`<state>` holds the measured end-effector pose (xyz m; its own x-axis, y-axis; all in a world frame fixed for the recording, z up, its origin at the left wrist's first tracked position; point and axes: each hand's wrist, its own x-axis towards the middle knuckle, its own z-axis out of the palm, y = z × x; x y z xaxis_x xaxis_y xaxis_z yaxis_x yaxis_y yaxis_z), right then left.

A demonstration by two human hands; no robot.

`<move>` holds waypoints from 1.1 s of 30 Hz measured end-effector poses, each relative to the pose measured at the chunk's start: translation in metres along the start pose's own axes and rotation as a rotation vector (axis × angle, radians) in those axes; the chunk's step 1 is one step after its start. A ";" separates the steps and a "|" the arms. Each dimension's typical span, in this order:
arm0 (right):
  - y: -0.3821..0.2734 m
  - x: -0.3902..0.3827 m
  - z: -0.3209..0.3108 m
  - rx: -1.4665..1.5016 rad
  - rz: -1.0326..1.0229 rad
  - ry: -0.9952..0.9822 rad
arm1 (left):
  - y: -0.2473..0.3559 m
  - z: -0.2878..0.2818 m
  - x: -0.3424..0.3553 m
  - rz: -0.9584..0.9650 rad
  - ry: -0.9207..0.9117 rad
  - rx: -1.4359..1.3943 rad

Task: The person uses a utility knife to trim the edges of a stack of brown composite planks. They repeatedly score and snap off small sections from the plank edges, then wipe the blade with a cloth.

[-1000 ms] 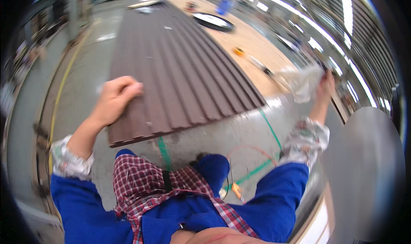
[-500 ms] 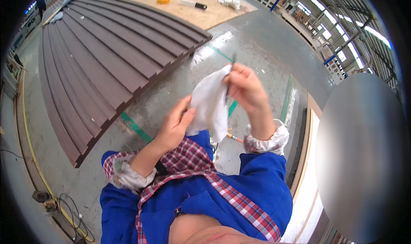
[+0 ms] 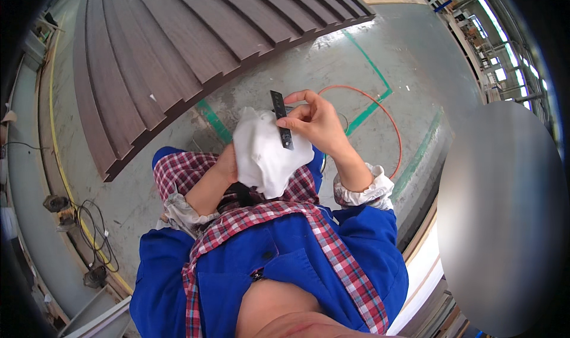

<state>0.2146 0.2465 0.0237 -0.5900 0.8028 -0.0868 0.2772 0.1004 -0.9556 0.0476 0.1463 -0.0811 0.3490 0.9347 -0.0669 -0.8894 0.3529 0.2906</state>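
A crumpled white cloth (image 3: 255,154) hangs in front of my lap, gripped by my left hand (image 3: 227,163) from its left side. The fingers of that hand are mostly hidden behind the cloth. My right hand (image 3: 316,123) pinches a flat black strip (image 3: 278,105) between thumb and fingers. Narrow and straight-edged, the strip tilts over the cloth's upper right part, its lower end lying against or just above the fabric. I cannot tell what kind of tool the strip is.
A dark brown ridged panel (image 3: 196,47) spans the upper left, its stepped end facing me. An orange-red hose (image 3: 399,142) curves over the grey floor on the right. Black cable (image 3: 89,231) lies coiled at the left. A white board (image 3: 423,278) stands at lower right.
Both hands have come lower and closer to my body. The cloth is now bunched up, and the black strip shows its flat face over it. My view has tilted down, bringing the hose into sight.
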 end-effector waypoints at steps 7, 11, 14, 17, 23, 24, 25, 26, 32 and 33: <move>0.003 -0.011 0.031 -0.136 -0.103 0.127 | -0.017 0.006 0.004 0.200 0.323 0.389; 0.005 -0.016 0.025 -0.370 -0.324 0.261 | -0.019 -0.002 0.003 0.320 0.392 0.479; 0.005 -0.020 0.014 -0.470 -0.423 0.364 | -0.017 -0.007 0.000 0.358 0.415 0.278; 0.030 -0.028 0.017 -0.061 -0.186 0.012 | -0.020 -0.015 -0.002 0.422 0.332 0.331; 0.042 -0.037 0.032 -0.098 -0.254 0.274 | 0.004 -0.038 -0.009 0.377 0.091 0.083; 0.039 -0.038 0.030 -0.079 -0.211 0.288 | 0.003 -0.040 -0.011 0.407 0.146 0.102; 0.039 -0.038 0.029 -0.060 -0.168 0.301 | 0.002 -0.040 -0.011 0.398 0.117 0.094; 0.040 -0.036 0.029 -0.032 -0.204 0.317 | 0.002 -0.039 -0.011 0.392 0.085 0.084; 0.029 -0.040 0.014 0.415 0.055 0.098 | 0.002 -0.038 -0.010 0.362 0.073 0.081; 0.029 -0.039 0.013 0.504 0.080 0.069 | 0.002 -0.037 -0.011 0.354 0.092 0.096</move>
<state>0.2361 0.2103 -0.0044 -0.5258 0.8350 -0.1623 -0.0907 -0.2448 -0.9653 0.0309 0.1385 -0.1147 -0.0068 0.9995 -0.0302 -0.9172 0.0058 0.3985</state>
